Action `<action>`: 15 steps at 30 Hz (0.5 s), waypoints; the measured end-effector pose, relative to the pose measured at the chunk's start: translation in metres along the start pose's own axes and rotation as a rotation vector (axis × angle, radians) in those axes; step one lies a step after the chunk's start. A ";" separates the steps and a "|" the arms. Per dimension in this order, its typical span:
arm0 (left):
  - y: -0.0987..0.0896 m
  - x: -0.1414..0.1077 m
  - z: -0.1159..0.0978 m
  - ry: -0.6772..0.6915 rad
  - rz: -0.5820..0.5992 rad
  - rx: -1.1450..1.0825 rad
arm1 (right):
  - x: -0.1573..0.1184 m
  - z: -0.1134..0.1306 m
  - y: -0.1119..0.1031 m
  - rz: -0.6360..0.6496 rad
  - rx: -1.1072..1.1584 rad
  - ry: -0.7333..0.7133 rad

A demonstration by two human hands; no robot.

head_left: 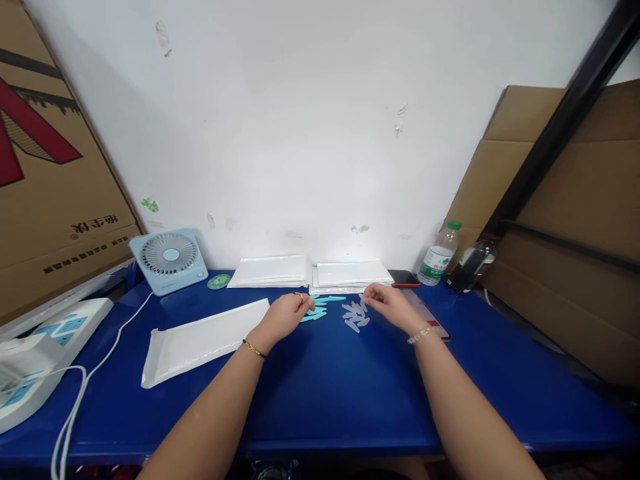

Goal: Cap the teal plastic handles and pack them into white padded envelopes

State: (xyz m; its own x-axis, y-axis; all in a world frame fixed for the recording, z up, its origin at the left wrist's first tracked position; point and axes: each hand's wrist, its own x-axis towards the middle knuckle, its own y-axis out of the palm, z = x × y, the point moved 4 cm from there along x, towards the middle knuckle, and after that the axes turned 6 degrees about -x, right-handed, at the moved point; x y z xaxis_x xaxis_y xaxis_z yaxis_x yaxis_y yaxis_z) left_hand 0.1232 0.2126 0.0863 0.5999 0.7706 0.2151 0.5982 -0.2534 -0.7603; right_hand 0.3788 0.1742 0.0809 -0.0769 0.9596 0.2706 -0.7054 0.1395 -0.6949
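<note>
My left hand [290,313] is closed in a pinch over a small heap of teal flat pieces [316,311]; anything between its fingertips is too small to make out. Thumb and fingers of my right hand [387,305] are pressed together at the edge of a pile of translucent whitish pieces [355,317]. I cannot make out what that pinch holds. Both piles are of narrow, pointed shapes lying flat on the blue table [345,393]. Left of my left hand lies a white padded envelope [205,340], set at a slant.
Two stacks of white padded envelopes [270,271] [353,273] lie against the wall. A blue fan [171,257], a green disc [219,282] and a power strip [75,327] are on the left. A phone [404,279], a tablet-like panel [430,317] and bottles [440,257] occupy the right.
</note>
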 end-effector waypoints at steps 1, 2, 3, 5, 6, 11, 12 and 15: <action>-0.002 0.000 0.001 -0.011 -0.022 -0.055 | 0.001 -0.002 -0.001 -0.031 0.037 0.002; -0.004 0.001 0.002 -0.023 -0.043 -0.091 | 0.002 -0.004 -0.002 -0.052 0.081 0.005; -0.005 0.001 0.002 -0.036 -0.061 -0.109 | 0.002 -0.004 0.000 -0.063 0.133 0.010; -0.004 0.001 0.003 -0.069 -0.078 -0.112 | 0.003 -0.002 0.005 -0.061 0.257 0.029; -0.003 0.001 0.003 -0.081 -0.083 -0.111 | 0.003 0.000 0.009 -0.055 0.320 0.038; -0.001 0.001 0.002 -0.064 -0.091 -0.151 | 0.004 0.009 0.023 -0.052 0.471 0.084; -0.002 0.001 0.002 -0.049 -0.100 -0.157 | 0.004 0.009 0.024 -0.069 0.493 0.092; -0.005 0.002 -0.001 -0.016 -0.143 -0.167 | 0.004 0.009 0.023 -0.133 0.617 0.135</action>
State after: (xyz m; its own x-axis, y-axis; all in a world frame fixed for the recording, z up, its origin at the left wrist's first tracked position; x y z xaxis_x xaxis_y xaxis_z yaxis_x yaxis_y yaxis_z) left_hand 0.1222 0.2152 0.0906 0.4951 0.8145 0.3023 0.7569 -0.2336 -0.6104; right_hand 0.3563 0.1790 0.0719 0.1003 0.9716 0.2143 -0.9815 0.1320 -0.1390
